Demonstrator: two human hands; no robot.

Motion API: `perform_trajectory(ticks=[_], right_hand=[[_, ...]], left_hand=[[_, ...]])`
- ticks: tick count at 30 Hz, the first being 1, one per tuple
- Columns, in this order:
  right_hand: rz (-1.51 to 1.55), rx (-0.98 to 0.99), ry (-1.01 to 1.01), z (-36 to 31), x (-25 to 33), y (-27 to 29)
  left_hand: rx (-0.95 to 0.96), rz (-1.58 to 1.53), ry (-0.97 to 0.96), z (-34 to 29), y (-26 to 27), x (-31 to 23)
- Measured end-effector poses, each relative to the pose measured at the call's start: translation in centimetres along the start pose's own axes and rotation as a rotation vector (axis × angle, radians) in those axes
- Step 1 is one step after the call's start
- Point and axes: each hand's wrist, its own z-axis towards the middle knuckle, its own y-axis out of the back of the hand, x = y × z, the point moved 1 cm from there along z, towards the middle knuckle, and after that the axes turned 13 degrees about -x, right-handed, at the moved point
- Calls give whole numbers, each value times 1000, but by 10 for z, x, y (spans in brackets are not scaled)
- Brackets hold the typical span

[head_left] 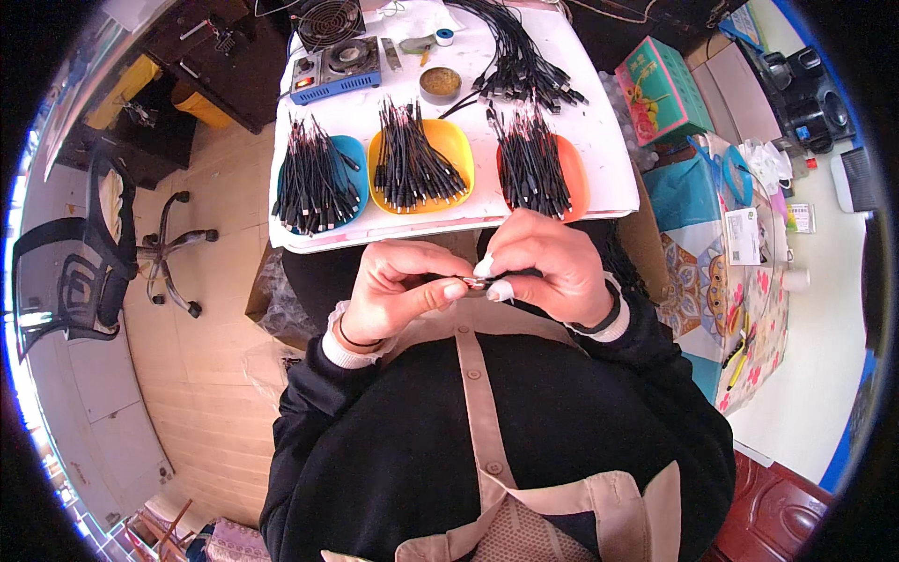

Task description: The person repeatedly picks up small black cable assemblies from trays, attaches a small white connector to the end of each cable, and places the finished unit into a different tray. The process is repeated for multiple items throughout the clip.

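Note:
Above my lap, close to the table's front edge, both hands meet fingertip to fingertip. My left hand (398, 286) pinches one end of a short black cable between thumb and forefinger. My right hand (543, 267), with white wraps on its thumb and forefinger tips, grips the cable's other side. A small shiny bit of the cable (476, 282) shows between the fingertips; its exact form is too small to tell. Just beyond stand a blue tray (354, 155), a yellow tray (457, 150) and an orange-red tray (573, 173), each heaped with short black cables.
Farther back on the white table (435, 231) stand a blue soldering station or heater (337, 70), a round tin (440, 85), a solder spool (444, 36) and a bundle of long black cables (524, 56). A green-pink box (660, 92) is at right, an office chair (84, 244) at left.

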Motion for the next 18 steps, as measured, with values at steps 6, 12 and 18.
perform_trajectory(ticks=[6,12,18], right_hand=[[-34,-18,-17,2,-6,-4],[60,-135,-163,-2,-26,6],[108,-115,-298,-17,-45,14]], left_hand=[[76,34,20,11,4,2],[-63,114,52,27,-2,-23],[-301,544,-227,81,-3,-73]])
